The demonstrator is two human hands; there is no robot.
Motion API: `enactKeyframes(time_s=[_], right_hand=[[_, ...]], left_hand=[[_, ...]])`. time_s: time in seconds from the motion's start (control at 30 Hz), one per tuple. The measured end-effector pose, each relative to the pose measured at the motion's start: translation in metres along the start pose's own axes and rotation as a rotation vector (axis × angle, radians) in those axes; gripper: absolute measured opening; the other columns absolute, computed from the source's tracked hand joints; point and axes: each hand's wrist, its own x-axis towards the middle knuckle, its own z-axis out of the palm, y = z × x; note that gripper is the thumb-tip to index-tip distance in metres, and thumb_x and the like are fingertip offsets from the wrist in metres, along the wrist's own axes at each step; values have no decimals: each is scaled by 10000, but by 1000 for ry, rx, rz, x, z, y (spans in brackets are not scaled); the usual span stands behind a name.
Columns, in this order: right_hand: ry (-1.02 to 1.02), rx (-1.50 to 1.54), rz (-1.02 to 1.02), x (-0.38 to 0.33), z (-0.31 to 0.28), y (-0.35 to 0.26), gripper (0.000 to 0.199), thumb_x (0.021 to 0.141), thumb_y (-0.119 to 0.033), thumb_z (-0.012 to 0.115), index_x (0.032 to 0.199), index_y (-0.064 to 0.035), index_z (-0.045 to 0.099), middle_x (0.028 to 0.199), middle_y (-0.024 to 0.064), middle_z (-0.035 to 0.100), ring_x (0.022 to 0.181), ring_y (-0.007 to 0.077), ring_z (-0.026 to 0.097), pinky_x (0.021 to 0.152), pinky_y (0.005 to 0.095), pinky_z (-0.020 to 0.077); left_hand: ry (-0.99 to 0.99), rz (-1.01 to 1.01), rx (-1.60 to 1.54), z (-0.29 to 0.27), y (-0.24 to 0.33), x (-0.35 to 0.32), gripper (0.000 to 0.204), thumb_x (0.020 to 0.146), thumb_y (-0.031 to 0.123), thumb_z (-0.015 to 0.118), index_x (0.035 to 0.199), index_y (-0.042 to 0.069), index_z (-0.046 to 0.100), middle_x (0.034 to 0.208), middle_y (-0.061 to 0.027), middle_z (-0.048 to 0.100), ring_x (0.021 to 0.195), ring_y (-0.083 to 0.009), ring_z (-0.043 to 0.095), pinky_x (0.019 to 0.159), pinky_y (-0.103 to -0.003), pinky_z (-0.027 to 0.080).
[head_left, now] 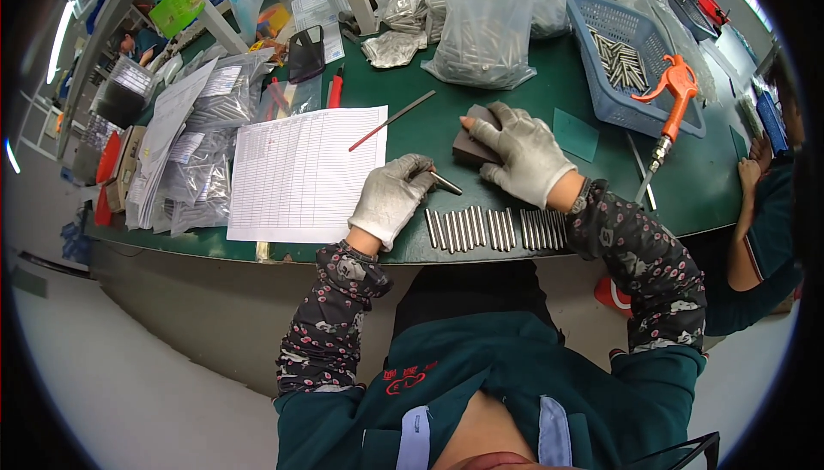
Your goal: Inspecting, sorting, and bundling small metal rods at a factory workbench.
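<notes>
Left hand [390, 198], gloved, is closed around a short metal rod [444, 182]; only the tip end is seen past the fingers, rest is hidden in the fist. Right hand [522, 157], also gloved, is laid flat with fingers spread on a dark block [475, 145]; most of the block is covered by the palm, so its full shape is not made out. Rod tip is held just beside the block's near edge; contact cannot be told. A row of like metal rods [496, 230] is laid side by side along the near edge of the green table [429, 127], just below both hands; right end of the row is partly hidden by the right sleeve. A printed sheet [300, 174] lies left of the left hand, a thin red-tipped stick [390, 121] above it. Farther back: clear bags of rods [481, 24], a blue basket [618, 58] with more rods, an orange air gun [674, 92]. Another person's arm [760, 212] is cut off at the right rim.
</notes>
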Motion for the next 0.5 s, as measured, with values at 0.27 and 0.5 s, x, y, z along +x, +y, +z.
enactKeyframes(time_s=[0.27,0.5], right_hand=[[-33,4,-44,-1,-2,-23,630,721,-264,685,1317,-156,513,1223,248,477,1059,374,516,934,429,419],[-35,19,-94,-3,-4,-23,588,741,-270,658,1302,-155,529,1210,254,499,1047,362,526,913,429,424]], left_hand=[[-15,9,-16,-3,-5,0,204,840,144,641,982,-2,638,891,-156,672,790,-261,664,703,-307,515],[-6,89,113,-4,1,0,201,826,146,646,988,27,636,877,-158,666,783,-294,655,699,-334,513]])
